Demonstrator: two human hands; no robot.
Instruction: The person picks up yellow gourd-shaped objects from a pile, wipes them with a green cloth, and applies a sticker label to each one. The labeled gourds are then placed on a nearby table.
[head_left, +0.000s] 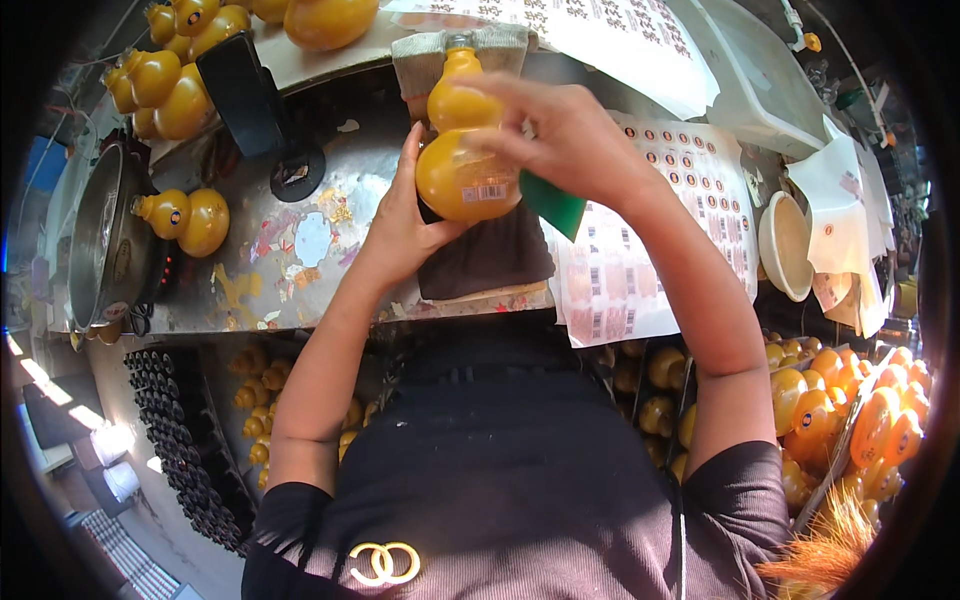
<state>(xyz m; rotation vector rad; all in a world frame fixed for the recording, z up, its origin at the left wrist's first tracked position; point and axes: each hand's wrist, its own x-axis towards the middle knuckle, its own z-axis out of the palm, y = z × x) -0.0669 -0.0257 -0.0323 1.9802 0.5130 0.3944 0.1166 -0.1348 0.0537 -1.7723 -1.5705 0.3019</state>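
Observation:
A yellow gourd-shaped bottle [462, 172] lies on a dark cloth pad [487, 262] with its narrow neck pointing away from me. My left hand [403, 215] wraps round the bottle's left side, thumb along it and fingers partly hidden beneath. A printed label with a barcode shows on the bottle's near bulb. Over the bottle's right side is my right hand [560, 135], its fingers bent and slightly blurred near the waist between the bulbs. A green flat scraper [553, 203] sticks out below the right palm, seemingly held in that hand.
Label sheets [640, 255] lie right of the pad, more [620, 40] at the back. A phone on a stand [245, 100], another gourd bottle [190, 222] and a metal pan [105, 240] stand left. A pale bowl [786, 246] sits right; crated gourd bottles [815, 410] are below.

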